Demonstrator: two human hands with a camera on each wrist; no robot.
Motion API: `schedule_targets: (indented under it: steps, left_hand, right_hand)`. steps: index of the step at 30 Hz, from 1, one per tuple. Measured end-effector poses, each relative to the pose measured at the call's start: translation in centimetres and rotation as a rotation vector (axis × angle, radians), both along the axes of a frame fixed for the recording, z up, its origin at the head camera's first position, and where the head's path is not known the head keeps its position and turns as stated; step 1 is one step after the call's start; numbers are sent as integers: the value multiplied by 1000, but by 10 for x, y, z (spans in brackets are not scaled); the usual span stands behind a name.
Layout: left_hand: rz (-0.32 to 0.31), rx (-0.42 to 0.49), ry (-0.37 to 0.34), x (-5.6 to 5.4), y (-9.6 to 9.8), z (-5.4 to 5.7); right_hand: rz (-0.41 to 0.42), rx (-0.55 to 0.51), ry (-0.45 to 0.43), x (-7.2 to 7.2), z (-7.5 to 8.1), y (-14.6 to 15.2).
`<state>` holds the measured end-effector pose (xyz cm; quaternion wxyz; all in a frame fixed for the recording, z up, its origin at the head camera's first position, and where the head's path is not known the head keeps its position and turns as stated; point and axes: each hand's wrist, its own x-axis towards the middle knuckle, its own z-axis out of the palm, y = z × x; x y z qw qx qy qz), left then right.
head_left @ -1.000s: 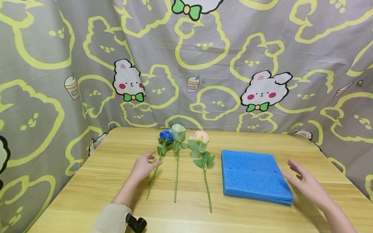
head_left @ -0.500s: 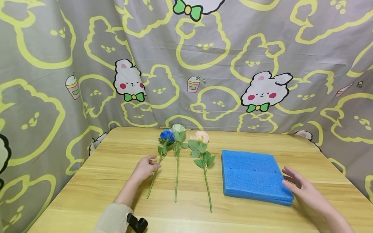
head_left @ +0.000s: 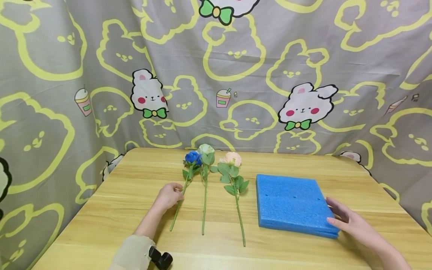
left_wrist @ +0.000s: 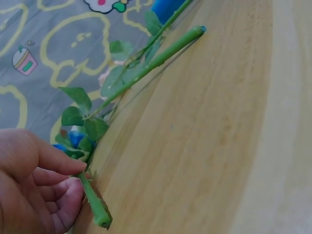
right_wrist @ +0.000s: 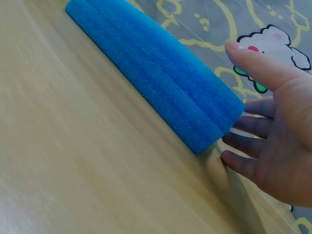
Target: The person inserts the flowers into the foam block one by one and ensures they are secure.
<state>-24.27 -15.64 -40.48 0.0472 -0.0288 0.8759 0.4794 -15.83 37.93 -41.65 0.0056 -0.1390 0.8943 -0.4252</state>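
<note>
In the head view, my left hand (head_left: 168, 197) is at the stem of an artificial blue rose (head_left: 193, 158) lying on the table. Up close in the left wrist view, the thumb and fingertips pinch that green stem (left_wrist: 95, 204). A pale green artificial rose (head_left: 206, 150) and a peach one (head_left: 233, 159) lie to its right. At the right side of a square blue foam block (head_left: 291, 202), my right hand (head_left: 354, 222) has its fingers extended along the edge. The right wrist view puts the fingertips at the block's end; some are partly hidden behind it.
All of these lie on a light wooden table (head_left: 209, 255). Behind and to the left hangs a grey curtain (head_left: 189, 56) with yellow outlines and cartoon rabbits. A black camera mount (head_left: 160, 258) sits on my left sleeve.
My left hand has lowered onto the blue rose's stem, its fingers closing in. My right hand has moved left and down to the foam block's side. The flowers and block have stayed put.
</note>
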Motion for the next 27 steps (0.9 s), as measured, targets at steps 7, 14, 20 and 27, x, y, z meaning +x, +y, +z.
schedule_targets:
  steps: [7,14,20,27]
  left_hand:
    - [25,27,-37,1,-1,0]
    - [27,65,-56,1,-4,1]
    - [15,76,-61,4,-5,2]
    - [13,96,-74,4,-6,1]
  right_hand:
    - [82,-91,-43,2,-2,4]
    - [185,-202,-41,3,-4,5]
    - [173,-202,-55,3,-6,5]
    - [186,-218,-37,3,-5,2]
